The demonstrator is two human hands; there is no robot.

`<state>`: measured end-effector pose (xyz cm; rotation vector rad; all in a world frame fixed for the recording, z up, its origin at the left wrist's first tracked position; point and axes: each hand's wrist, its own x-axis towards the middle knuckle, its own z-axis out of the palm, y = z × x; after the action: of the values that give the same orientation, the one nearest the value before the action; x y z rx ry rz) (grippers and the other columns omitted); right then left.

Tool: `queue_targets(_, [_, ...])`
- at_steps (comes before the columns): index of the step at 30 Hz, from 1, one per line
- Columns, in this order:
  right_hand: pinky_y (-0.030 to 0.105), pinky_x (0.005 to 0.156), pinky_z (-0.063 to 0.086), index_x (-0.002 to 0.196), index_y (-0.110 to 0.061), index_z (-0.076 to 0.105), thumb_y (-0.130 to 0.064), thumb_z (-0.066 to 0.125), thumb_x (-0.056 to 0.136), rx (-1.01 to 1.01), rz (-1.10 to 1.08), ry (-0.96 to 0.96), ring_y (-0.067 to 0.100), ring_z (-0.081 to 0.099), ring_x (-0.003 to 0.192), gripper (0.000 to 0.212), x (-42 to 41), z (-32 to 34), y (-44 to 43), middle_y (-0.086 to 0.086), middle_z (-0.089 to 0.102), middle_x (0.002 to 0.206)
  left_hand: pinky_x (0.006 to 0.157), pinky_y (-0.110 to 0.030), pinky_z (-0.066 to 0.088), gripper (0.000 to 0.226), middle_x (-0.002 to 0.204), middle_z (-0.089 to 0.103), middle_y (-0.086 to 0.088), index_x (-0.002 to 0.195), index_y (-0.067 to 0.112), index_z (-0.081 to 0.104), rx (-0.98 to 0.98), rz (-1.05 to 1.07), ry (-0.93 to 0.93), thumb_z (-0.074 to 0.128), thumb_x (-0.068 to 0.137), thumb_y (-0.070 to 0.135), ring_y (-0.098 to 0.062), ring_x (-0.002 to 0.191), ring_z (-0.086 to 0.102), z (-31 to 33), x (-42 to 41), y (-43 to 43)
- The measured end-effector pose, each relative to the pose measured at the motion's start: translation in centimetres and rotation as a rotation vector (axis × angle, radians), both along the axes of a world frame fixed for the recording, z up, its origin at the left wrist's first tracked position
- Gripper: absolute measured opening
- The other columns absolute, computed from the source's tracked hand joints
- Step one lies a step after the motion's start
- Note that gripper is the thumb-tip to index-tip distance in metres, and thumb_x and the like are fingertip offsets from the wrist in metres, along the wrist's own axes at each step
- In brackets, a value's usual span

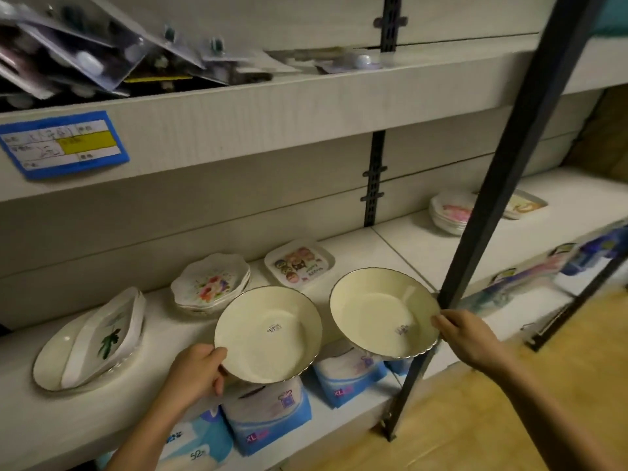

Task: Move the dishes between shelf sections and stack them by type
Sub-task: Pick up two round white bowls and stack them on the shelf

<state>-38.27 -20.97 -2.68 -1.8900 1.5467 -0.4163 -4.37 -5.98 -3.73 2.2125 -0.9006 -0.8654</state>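
Cream plate with sticker [268, 334]: held by left hand [197, 372] at its lower-left rim, thumb on the inner face, fingers curled beneath. Cream plate with purple mark [384, 311]: held by right hand [469, 338] at its right rim, thumb over the dark scalloped edge, fingers behind. Both plates are deep, tilted with the inner face up toward the camera, side by side with a narrow gap, not touching. Both are off the board, in front of the front edge of the middle shelf [424, 239]. On that shelf, left section: oval leaf-print dishes [91, 341] nested and leaning at far left; stack of floral scalloped plates [210, 283] just behind the stickered plate; square cartoon plate [299, 263] lying flat to the right of that stack. Right section, well apart: stack of pink-patterned plates [448, 212] and a square tray [525, 205], partly hidden by a dark metal post [509, 164] crossing the view. Upper shelf: heap of blister packs [85, 56]; blue-bordered label [64, 144] on its front edge. Lower shelf: blue-and-white packs marked XL [272, 419]. Wooden floor [492, 419] at lower right.
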Motion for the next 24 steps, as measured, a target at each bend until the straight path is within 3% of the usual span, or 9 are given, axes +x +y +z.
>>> queue_targets(6, [0.031, 0.057, 0.031, 0.063, -0.009, 0.05, -0.02, 0.043, 0.096, -0.021, -0.022, 0.028, 0.016, 0.04, 0.057, 0.036, -7.6, 0.1, -0.4, 0.006, 0.045, 0.061, 0.052, -0.028, 0.034, 0.045, 0.029, 0.051, -0.002, 0.05, 0.006, 0.053, 0.028, -0.082, -0.008, 0.045, 0.094, 0.015, -0.019, 0.039, 0.045, 0.4, -6.2, -2.6])
queue_targets(12, [0.034, 0.056, 0.028, 0.056, -0.013, 0.038, -0.017, 0.044, 0.094, -0.039, -0.074, 0.067, 0.016, 0.036, 0.054, 0.039, -16.5, 0.3, -1.6, 0.001, 0.041, 0.055, 0.049, -0.028, 0.033, 0.043, 0.031, 0.052, -0.002, 0.054, 0.007, 0.053, 0.058, -0.195, -0.006, 0.042, 0.095, 0.015, -0.013, 0.034, 0.042, 0.8, -14.6, -5.5])
queue_targets(24, [0.034, 0.055, 0.027, 0.061, -0.011, 0.039, -0.017, 0.044, 0.094, -0.02, -0.223, 0.037, 0.018, 0.035, 0.055, 0.034, -33.1, 0.0, -4.9, 0.003, 0.039, 0.057, 0.043, -0.025, 0.032, 0.041, 0.032, 0.054, -0.002, 0.059, 0.004, 0.054, 0.06, -0.304, 0.036, 0.039, 0.095, 0.015, -0.007, 0.025, 0.038, 0.4, -31.4, -11.6])
